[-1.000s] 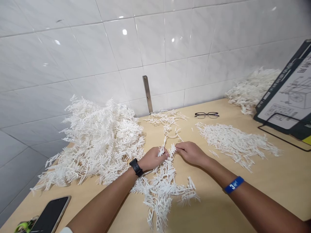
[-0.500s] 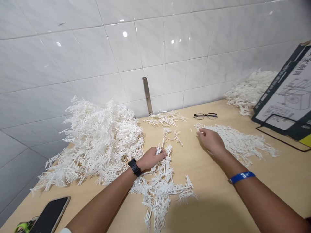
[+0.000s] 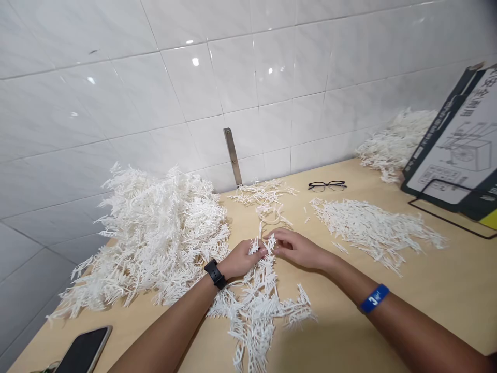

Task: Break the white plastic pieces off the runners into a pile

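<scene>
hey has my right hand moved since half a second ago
Yes. Judged against the glasses, your right hand has moved left, from in front of them to beside your left hand.

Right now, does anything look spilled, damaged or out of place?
Nothing looks damaged. A few loose white pieces lie beside the flat white pile, like strays; the eyeglasses behind it seem slightly out of place.

I can read a white "3" on the blue band (image 3: 375, 298) around the right arm (image 3: 419, 331), with smaller white marks beside it too blurred for me. On the box (image 3: 458, 150), I see large dark Chinese characters, 用 among them; its finer print I can't make out.
</scene>
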Demonstrator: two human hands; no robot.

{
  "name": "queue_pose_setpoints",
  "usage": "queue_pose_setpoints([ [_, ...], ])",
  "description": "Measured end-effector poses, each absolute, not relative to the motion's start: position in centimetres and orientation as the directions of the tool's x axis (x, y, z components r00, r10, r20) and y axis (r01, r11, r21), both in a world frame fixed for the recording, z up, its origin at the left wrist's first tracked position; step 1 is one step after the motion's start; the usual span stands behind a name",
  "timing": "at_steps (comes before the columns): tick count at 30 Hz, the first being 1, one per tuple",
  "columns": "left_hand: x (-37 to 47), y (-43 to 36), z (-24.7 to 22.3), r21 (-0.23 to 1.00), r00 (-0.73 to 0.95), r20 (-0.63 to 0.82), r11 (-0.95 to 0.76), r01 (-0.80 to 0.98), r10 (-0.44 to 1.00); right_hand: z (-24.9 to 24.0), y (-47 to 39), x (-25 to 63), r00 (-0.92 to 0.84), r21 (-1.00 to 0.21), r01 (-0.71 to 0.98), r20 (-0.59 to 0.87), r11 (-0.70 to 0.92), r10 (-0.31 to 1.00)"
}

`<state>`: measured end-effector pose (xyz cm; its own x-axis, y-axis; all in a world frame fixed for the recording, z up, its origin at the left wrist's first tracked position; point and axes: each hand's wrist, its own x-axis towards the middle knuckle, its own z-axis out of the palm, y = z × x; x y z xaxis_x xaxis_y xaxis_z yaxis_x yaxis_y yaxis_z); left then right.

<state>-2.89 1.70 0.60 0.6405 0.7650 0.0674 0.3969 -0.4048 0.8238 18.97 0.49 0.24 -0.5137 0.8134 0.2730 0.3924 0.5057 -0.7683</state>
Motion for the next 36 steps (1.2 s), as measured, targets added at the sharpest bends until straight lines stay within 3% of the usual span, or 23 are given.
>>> queue_pose_setpoints([
  [8, -2.9, 1.7, 0.7, 0.815, 0.649, 0.035, -0.397, 0.422, 0.760, 0.2, 0.5, 19.2, -0.540, -0.744, 0.444, 0.223, 0.499, 0.812],
  [13, -2.8, 1.6, 1.0, 0.805, 0.662, 0.031, -0.411, 0.428, 0.749, 0.6, 0.0, 18.9, -0.475, -0.567, 0.642, 0.234, 0.516, 0.848],
  [16, -2.7, 1.4, 1.1, 0.804, 0.628, -0.010, -0.367, 0.467, 0.778, 0.9, 0.4, 19.7, -0.308, -0.496, 0.763, 0.284, 0.414, 0.908],
  [21, -2.6, 1.3, 1.2, 0.819, 0.603, -0.021, -0.333, 0.468, 0.797, 1.1, 2.0, 24.1, 0.163, -0.550, 0.835, 0.259, 0.006, 0.952],
  [23, -2.6, 1.2, 1.3, 0.815, 0.604, -0.014, -0.341, 0.468, 0.797, 1.1, 2.4, 25.3, 0.260, -0.553, 0.827, 0.214, -0.102, 0.942],
  [25, -2.5, 1.2, 1.5, 0.806, 0.601, -0.012, -0.348, 0.479, 0.799, 1.2, 2.3, 25.4, 0.302, -0.600, 0.793, 0.234, -0.107, 0.924],
  [28, -2.4, 1.2, 1.6, 0.796, 0.603, -0.012, -0.357, 0.488, 0.798, 1.2, 1.5, 23.5, 0.232, -0.727, 0.684, 0.303, 0.067, 0.924],
  [31, -2.4, 1.1, 1.6, 0.792, 0.607, -0.004, -0.368, 0.488, 0.795, 0.9, 0.5, 20.9, -0.020, -0.812, 0.537, 0.258, 0.228, 0.966],
  [34, -2.3, 1.1, 1.5, 0.780, 0.606, 0.005, -0.382, 0.496, 0.795, 0.4, 0.0, 19.0, -0.277, -0.833, 0.462, 0.190, 0.304, 0.942],
  [36, -2.2, 1.1, 1.5, 0.775, 0.609, 0.009, -0.390, 0.497, 0.793, 0.2, -0.1, 18.4, -0.353, -0.828, 0.452, 0.177, 0.333, 0.919],
])
